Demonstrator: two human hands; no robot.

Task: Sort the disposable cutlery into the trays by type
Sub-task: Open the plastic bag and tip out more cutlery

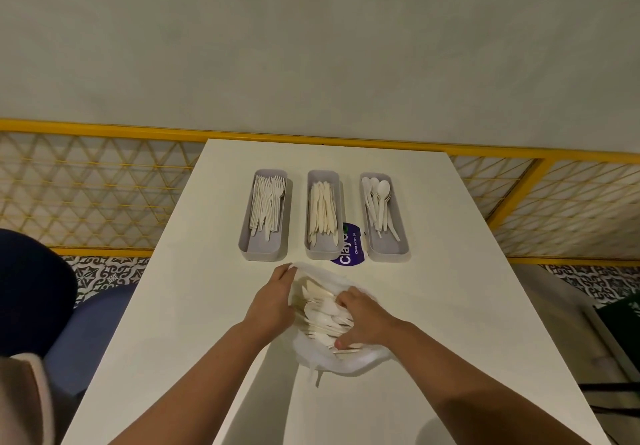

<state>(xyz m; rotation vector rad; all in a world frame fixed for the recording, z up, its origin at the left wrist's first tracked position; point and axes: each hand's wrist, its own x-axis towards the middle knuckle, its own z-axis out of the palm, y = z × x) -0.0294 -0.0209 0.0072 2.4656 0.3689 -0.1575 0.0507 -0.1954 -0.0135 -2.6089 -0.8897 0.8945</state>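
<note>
Item: translucent white plastic bag (346,363), lying on the white rectangular table (166,306); all positions are given from this bag.

- My left hand (273,301) is gripping the bag's left rim.
- My right hand (363,320) is reaching inside the bag, with fingers and thumb curling round a clutch of the loose white disposable cutlery (322,313) heaped there.
- Three grey oblong plastic trays are standing side by side beyond the bag:
  - fork tray (261,247), beyond and left, holding white forks;
  - knife tray (323,250), straight beyond, holding knives;
  - spoon tray (386,249), beyond and right, holding spoons.
- A round purple sticker (351,247) is showing just beyond the bag, between the knife tray and the spoon tray.
</note>
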